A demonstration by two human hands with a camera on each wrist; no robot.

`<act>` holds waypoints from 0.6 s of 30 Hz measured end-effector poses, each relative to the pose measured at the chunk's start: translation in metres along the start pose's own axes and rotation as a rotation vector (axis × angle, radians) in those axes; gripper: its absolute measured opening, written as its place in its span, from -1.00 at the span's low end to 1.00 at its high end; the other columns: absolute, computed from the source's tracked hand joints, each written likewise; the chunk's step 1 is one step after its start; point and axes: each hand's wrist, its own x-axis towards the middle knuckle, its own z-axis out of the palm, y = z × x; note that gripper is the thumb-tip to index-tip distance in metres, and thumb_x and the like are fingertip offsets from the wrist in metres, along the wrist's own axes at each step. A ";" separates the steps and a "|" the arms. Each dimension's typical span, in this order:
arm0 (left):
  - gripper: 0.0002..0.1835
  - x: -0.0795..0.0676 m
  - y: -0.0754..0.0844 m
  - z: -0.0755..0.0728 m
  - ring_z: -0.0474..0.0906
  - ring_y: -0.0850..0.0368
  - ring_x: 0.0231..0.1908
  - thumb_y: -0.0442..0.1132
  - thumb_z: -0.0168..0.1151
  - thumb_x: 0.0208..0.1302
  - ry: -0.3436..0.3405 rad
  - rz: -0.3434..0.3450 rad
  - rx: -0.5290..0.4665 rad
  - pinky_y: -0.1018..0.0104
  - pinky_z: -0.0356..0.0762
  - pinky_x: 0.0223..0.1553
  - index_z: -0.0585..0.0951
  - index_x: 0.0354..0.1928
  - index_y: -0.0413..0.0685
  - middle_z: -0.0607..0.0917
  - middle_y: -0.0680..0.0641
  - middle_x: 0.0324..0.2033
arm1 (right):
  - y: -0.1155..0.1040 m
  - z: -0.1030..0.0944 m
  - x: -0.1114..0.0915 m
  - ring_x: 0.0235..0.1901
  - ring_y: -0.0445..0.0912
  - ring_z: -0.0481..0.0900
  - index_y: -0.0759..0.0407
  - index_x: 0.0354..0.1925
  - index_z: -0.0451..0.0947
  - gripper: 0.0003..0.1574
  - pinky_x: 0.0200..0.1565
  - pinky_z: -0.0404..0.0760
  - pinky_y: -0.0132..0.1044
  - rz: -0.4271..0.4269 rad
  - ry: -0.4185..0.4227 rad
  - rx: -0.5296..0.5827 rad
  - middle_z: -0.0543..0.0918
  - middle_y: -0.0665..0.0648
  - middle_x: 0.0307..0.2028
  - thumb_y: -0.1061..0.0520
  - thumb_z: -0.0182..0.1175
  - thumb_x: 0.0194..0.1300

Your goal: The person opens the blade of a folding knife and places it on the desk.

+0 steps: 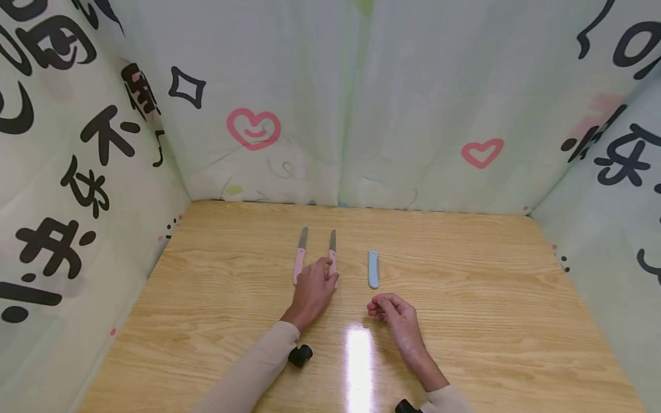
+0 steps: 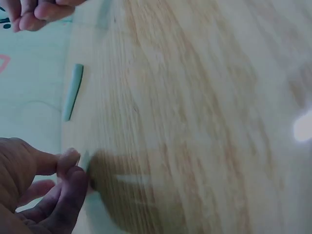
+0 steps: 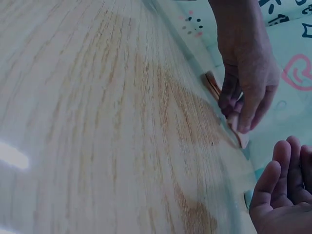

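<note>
Two small knives with pink handles lie side by side on the table, blades pointing away. My left hand (image 1: 314,289) pinches the handle of the right-hand pink knife (image 1: 333,242) between thumb and fingers, covering part of it. Just left of that hand is the other pink knife (image 1: 299,263), its handle end beside the knuckles. A light-blue folding knife (image 1: 373,269), folded, lies to their right. Below it my right hand (image 1: 400,324) hovers with loosely bent fingers and holds nothing; in the right wrist view its fingers (image 3: 282,168) are relaxed.
The wooden table (image 1: 490,298) runs back to a pale curtain (image 1: 413,103) with hearts and black lettering, which also hangs along both sides. A bright light reflection lies on the wood between the forearms. Black wrist cameras (image 1: 300,355) sit at the cuffs.
</note>
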 end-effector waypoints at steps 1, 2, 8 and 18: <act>-0.70 0.001 -0.001 0.000 0.35 0.27 -0.69 -0.22 0.22 0.16 -0.006 0.012 0.031 0.30 0.33 -0.60 0.58 -0.08 -0.19 0.42 0.14 -0.74 | 0.000 0.000 0.000 -0.35 0.03 0.59 0.48 -0.25 0.47 -0.67 -0.24 0.53 -0.12 0.006 -0.001 0.004 0.58 0.33 -0.35 0.16 -0.02 0.35; -0.73 0.002 -0.001 0.000 0.37 0.26 -0.66 -0.21 0.22 0.17 -0.015 0.021 0.062 0.30 0.35 -0.59 0.59 -0.11 -0.18 0.44 0.13 -0.71 | 0.000 0.000 0.000 -0.35 0.03 0.59 0.48 -0.25 0.47 -0.67 -0.24 0.53 -0.12 0.006 -0.003 0.007 0.58 0.33 -0.35 0.16 -0.02 0.35; -0.83 0.004 -0.002 0.001 0.49 0.21 -0.53 -0.19 0.19 0.20 -0.037 0.072 0.218 0.28 0.46 -0.51 0.64 -0.32 -0.16 0.60 -0.01 -0.53 | 0.004 -0.002 -0.001 -0.36 0.00 0.59 0.53 -0.22 0.44 -0.61 -0.27 0.54 -0.17 -0.039 -0.030 -0.002 0.59 0.30 -0.36 0.13 -0.03 0.36; -0.79 0.001 -0.001 0.001 0.54 0.13 -0.54 -0.17 0.18 0.22 -0.026 0.104 0.406 0.28 0.51 -0.57 0.64 -0.32 -0.19 0.53 -0.05 -0.58 | -0.001 -0.004 -0.001 -0.35 0.04 0.58 0.54 -0.20 0.41 -0.57 -0.23 0.52 -0.12 0.003 -0.051 0.026 0.57 0.36 -0.34 0.10 -0.01 0.35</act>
